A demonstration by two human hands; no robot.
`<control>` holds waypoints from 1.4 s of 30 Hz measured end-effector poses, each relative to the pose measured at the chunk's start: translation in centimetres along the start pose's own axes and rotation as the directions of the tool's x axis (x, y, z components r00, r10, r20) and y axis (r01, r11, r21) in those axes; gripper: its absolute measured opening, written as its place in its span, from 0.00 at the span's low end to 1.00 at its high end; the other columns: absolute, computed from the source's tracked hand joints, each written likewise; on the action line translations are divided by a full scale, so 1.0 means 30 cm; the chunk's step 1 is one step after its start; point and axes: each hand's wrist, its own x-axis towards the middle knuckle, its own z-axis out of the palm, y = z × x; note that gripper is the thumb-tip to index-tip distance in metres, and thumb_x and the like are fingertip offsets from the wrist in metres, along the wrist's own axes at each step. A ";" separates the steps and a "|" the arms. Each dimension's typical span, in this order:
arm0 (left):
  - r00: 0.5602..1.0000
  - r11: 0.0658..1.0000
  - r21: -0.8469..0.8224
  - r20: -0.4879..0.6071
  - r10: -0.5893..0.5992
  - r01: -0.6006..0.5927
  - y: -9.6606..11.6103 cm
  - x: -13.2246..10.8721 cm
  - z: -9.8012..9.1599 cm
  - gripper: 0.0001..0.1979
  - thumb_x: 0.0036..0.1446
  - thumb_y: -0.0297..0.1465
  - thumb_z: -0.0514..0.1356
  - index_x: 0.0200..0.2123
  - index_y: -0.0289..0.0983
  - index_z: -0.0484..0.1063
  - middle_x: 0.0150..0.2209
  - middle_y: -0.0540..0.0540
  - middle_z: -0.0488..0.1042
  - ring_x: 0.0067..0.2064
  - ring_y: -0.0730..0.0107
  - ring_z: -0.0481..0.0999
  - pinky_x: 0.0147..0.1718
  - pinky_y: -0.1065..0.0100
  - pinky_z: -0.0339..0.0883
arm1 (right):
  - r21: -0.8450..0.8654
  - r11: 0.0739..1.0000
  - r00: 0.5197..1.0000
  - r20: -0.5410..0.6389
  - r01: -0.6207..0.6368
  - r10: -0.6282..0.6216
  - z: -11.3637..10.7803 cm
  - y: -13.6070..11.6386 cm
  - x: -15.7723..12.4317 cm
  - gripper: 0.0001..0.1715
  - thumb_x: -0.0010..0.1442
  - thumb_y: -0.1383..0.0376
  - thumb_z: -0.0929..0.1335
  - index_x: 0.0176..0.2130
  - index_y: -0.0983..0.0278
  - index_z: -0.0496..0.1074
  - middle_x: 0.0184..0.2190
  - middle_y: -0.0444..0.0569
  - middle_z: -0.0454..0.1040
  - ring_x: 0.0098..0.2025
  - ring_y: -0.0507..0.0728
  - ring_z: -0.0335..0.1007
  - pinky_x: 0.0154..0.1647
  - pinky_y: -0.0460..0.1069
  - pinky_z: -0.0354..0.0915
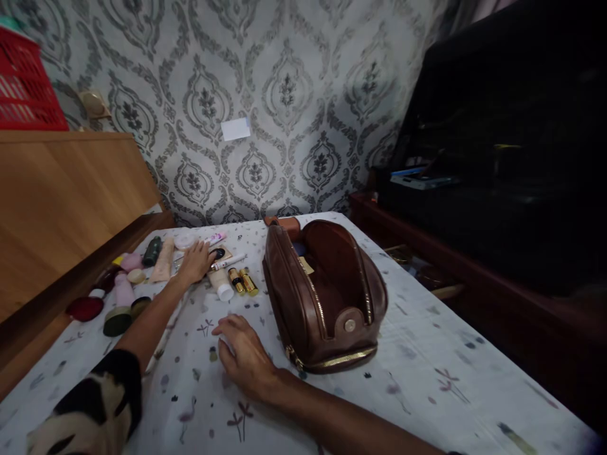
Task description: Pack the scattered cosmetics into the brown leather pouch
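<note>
My left hand [195,260] reaches in among cosmetics at the table's far left, fingers stretched over them. Its fingertips are beside a black round compact [218,253] and a white pen-like tube [228,261]; whether they touch is unclear. Close by are a cream tube with a white cap [221,285] and two black-and-gold small tubes [243,281]. My right hand [246,355] hovers low over or rests on the cloth, fingers loosely curved and apart, holding nothing. To its right stands a brown leather toiletry bag [296,297], unzipped wide, with a pale label inside.
Left of my left arm lie a beige tube [163,260], a dark green bottle [152,251], a pink bottle [124,289], a dark-lidded jar [117,321] and a red round item [85,308]. A wooden panel [71,208] borders the left; a black open case [497,158] stands right.
</note>
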 end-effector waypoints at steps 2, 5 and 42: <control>0.999 0.998 0.051 0.018 -0.033 0.032 -0.005 0.038 0.012 0.24 0.68 0.38 0.57 0.63 0.35 0.64 0.66 0.35 0.63 0.68 0.45 0.61 0.64 0.39 0.55 | 0.010 1.000 1.000 0.013 -0.011 0.011 -0.001 0.003 0.002 0.18 0.58 0.76 0.64 0.46 0.64 0.73 0.46 0.53 0.74 0.53 0.60 0.68 0.58 0.55 0.67; 0.997 0.994 0.102 0.056 -0.049 0.043 -0.005 0.059 0.022 0.24 0.66 0.39 0.61 0.61 0.38 0.67 0.64 0.39 0.66 0.62 0.50 0.69 0.60 0.41 0.64 | 0.028 0.999 0.999 0.036 -0.024 0.023 0.001 0.012 0.002 0.18 0.59 0.76 0.63 0.47 0.63 0.74 0.47 0.53 0.73 0.53 0.60 0.68 0.59 0.55 0.66; 0.999 0.996 0.090 0.035 0.010 -0.013 0.068 0.030 -0.033 0.19 0.66 0.39 0.61 0.56 0.36 0.70 0.56 0.40 0.72 0.53 0.57 0.76 0.51 0.50 0.73 | 0.010 0.996 0.996 -0.010 0.090 -0.090 0.009 0.061 0.007 0.14 0.60 0.75 0.63 0.42 0.65 0.74 0.43 0.55 0.75 0.48 0.60 0.73 0.50 0.52 0.69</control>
